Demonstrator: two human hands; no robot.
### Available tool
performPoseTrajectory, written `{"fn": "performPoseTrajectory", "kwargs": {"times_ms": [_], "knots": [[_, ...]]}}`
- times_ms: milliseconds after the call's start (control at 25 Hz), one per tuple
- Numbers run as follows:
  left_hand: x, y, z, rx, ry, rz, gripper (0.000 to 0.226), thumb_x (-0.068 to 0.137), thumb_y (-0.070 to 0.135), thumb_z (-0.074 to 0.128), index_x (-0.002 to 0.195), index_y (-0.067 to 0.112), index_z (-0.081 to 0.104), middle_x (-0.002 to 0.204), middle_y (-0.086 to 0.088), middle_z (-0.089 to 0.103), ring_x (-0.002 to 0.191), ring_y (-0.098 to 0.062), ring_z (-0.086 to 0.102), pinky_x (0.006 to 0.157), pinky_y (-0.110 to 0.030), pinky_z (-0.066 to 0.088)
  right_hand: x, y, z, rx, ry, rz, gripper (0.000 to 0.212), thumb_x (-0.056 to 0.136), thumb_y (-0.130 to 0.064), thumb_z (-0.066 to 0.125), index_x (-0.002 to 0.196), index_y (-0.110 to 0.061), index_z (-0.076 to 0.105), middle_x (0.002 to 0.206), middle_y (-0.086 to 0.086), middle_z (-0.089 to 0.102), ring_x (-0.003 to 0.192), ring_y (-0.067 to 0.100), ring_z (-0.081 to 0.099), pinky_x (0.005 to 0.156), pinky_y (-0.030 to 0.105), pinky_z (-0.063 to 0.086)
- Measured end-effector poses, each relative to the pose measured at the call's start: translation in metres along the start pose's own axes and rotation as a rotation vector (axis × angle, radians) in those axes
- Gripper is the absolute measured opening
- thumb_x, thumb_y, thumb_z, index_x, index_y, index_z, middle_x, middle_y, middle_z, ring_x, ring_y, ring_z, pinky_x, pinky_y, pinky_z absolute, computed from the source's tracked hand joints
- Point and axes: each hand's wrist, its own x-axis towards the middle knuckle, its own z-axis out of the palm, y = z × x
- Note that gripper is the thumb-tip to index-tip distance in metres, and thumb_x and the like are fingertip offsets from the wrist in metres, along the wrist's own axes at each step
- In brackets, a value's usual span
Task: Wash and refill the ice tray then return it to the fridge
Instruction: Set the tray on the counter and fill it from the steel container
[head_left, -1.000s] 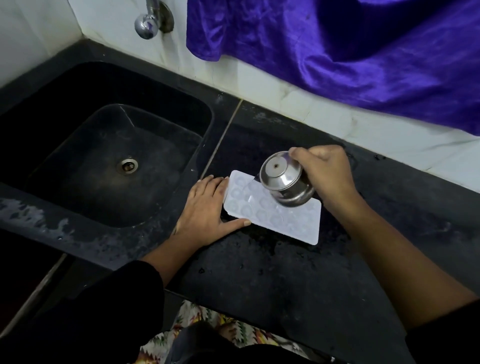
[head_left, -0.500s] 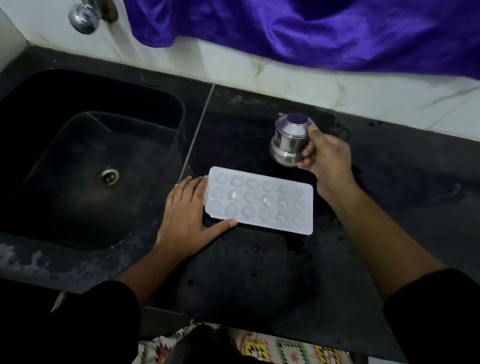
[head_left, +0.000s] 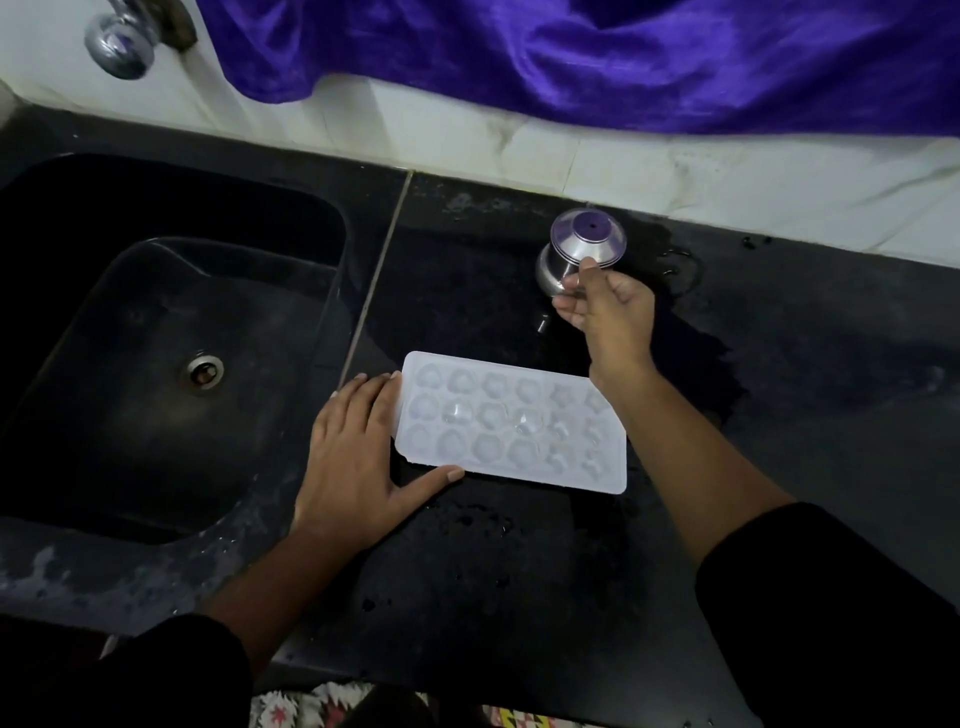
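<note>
Black stone counter (head_left: 519, 571) takes up most of the view, wet in patches, with a matching dark sink (head_left: 130, 415) sunk into its left side. Purple shiny cloth (head_left: 571, 57) hangs across the top over the pale tiled wall.

The white ice tray (head_left: 511, 423) lies flat on the counter just right of the sink, cavities facing up, a few look like they've got water in them.

Left hand (head_left: 353, 457) is flat, fingers straight against the tray's left end and thumb along its near edge. Right hand (head_left: 610, 312) is behind the tray, fingers curled onto a steel cup (head_left: 582, 249), mouth up. Hard to say if the cup is on the counter or just above it.

Chrome tap (head_left: 119, 44) sits top left, and the drain (head_left: 204, 370) is in the sink floor.
</note>
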Motion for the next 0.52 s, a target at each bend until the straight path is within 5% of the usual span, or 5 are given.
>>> {"fn": "performPoseTrajectory", "kwargs": {"times_ms": [240,400,520], "knots": [[0.0,0.001,-0.001,0.007,0.0,0.004,0.115,0.08,0.092,0.048,0.159,0.01,0.036,0.161,-0.005,0.042,0.155,-0.025,0.028,0.127,-0.049,0.023,0.003,0.004,0.002,0.046,0.069,0.024,0.024,0.099,-0.03,0.071,0.087,-0.01,0.066,0.087,0.012,0.074,0.074,0.022,0.075,0.082,0.04,0.064],[0.0,0.001,-0.002,0.002,-0.018,-0.005,0.116,0.079,0.094,0.045,0.159,0.01,0.037,0.161,-0.006,0.042,0.155,-0.026,0.029,0.126,-0.052,0.025,-0.008,-0.007,-0.01,-0.009,0.105,0.083,0.042,0.095,-0.041,0.073,0.117,-0.009,0.057,0.104,0.003,0.072,0.086,0.021,0.073,0.078,0.042,0.066],[0.0,0.001,-0.003,-0.003,-0.025,-0.002,0.116,0.079,0.094,0.046,0.159,0.011,0.036,0.161,-0.005,0.042,0.155,-0.026,0.028,0.126,-0.051,0.025,-0.031,-0.021,-0.035,-0.087,0.091,0.038,0.039,0.097,-0.041,0.071,0.121,-0.013,0.058,0.108,0.001,0.066,0.09,0.016,0.07,0.075,0.035,0.065]]}}
